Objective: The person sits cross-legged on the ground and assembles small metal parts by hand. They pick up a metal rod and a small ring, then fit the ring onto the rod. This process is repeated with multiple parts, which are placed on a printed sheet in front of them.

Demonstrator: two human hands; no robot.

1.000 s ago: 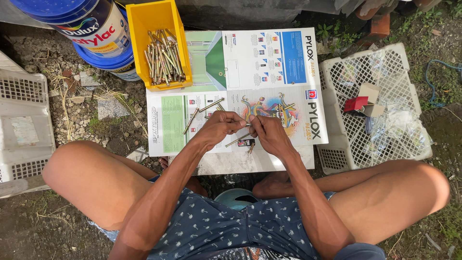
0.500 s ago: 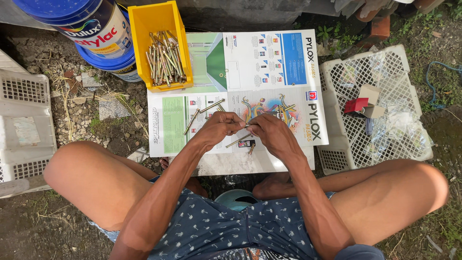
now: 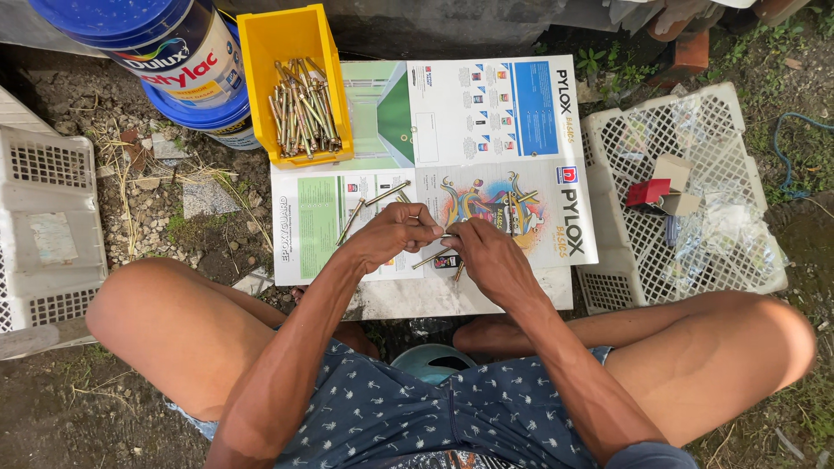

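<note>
I see my left hand [image 3: 393,233] and right hand [image 3: 488,259] meeting over the middle of the printed sheet [image 3: 486,122], fingertips of both pinching one long bolt [image 3: 445,236] between them, held just above the paper. The bolt looks slim and dull gold-grey; how its ends are fitted I cannot tell, since my fingers cover them.

My guess at the risk: the grip is only fingertip deep, so a twist could let the bolt or a small fitting slip off the sheet's near edge into the dirt and gravel below, where it would be hard to find.

A few loose bolts [image 3: 373,204] lie on the sheet just left of my hands. At the sheet's far left corner sits a yellow bin [image 3: 291,39] full of similar bolts, with blue paint buckets [image 3: 187,95] beside it. A white crate [image 3: 669,252] with small boxes stands off the sheet's right edge.
</note>
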